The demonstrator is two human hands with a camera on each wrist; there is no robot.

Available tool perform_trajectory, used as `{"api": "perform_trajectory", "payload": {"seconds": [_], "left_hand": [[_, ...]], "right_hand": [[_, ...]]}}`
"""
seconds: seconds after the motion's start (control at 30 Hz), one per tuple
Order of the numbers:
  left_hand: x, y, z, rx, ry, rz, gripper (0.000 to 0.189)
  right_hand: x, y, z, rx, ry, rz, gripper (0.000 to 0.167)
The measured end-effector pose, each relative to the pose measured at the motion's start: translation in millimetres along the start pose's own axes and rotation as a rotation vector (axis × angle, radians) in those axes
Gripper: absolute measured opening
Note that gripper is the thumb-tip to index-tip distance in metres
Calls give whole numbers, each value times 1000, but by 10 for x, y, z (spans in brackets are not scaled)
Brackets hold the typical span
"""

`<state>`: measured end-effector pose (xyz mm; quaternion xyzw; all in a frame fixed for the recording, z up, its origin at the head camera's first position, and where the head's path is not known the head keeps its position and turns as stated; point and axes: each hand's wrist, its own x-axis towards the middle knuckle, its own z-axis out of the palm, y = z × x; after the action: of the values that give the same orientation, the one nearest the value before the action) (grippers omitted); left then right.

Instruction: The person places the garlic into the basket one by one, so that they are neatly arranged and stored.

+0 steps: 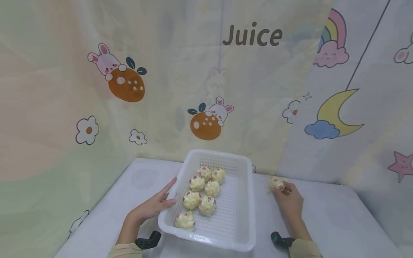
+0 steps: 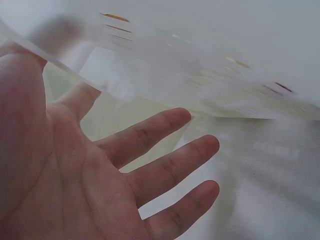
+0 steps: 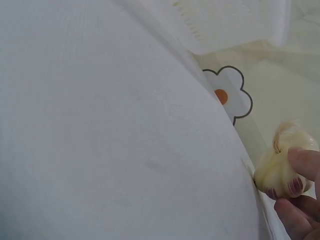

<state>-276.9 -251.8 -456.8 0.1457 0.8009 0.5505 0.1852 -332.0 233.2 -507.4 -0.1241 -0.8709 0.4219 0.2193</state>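
My right hand (image 1: 289, 200) pinches a whole garlic bulb (image 3: 280, 170) between thumb and fingers, right of the basket. The bulb is pale with purple patches, and only the fingertips of that hand show in the right wrist view. A white plastic basket (image 1: 245, 200) with slotted walls holds several similar garlic bulbs (image 1: 207, 205), mostly along its left half. At the basket's left side is my left hand (image 1: 155, 205), thumb over the rim and the other fingers straight and spread outside it. The left wrist view shows its open palm beneath the translucent rim.
A white-covered table (image 1: 338, 215) extends on both sides of the basket. Behind it hangs a printed cloth (image 1: 167, 118) with cartoon rabbits, flowers and a moon. Dark devices are strapped at the left wrist (image 1: 148, 240) and right wrist (image 1: 282, 240).
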Motion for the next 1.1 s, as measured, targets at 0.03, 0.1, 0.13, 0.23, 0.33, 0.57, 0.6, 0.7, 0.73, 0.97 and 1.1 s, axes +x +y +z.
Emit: {"api": "perform_trajectory", "payload": {"seconds": [0.03, 0.1, 0.13, 0.23, 0.33, 0.57, 0.6, 0.7, 0.73, 0.97, 1.1], "left_hand": [[2, -4, -1, 1, 1, 2, 75], [4, -9, -4, 2, 2, 2, 75], [-1, -13, -3, 1, 4, 1, 75], [-13, -20, 0, 0, 12, -5, 74], [-13, -16, 1, -4, 10, -4, 75], [20, -14, -27, 18, 3, 14, 76], [22, -13, -31, 19, 2, 13, 76], [28, 5, -37, 13, 0, 9, 76], [27, 13, -36, 10, -1, 7, 77], [16, 38, -9, 4, 10, -8, 77], [17, 33, -6, 17, 29, -19, 77]], "right_hand": [[-9, 7, -7, 0, 0, 14, 51], [-21, 3, -25, 0, -5, 26, 51], [-28, -5, -37, -6, -8, 19, 50], [-52, -52, -82, -23, -19, -6, 49], [-77, -97, -141, -39, -16, -36, 47], [-106, -199, -309, -39, -12, -25, 47], [-107, -220, -326, -31, -15, -18, 48], [-102, -281, -361, -9, -41, 1, 50], [-103, -309, -371, -2, -53, 2, 51], [-155, -572, -431, 15, -113, -38, 52], [-225, -754, -458, 53, -160, -59, 50]]}}
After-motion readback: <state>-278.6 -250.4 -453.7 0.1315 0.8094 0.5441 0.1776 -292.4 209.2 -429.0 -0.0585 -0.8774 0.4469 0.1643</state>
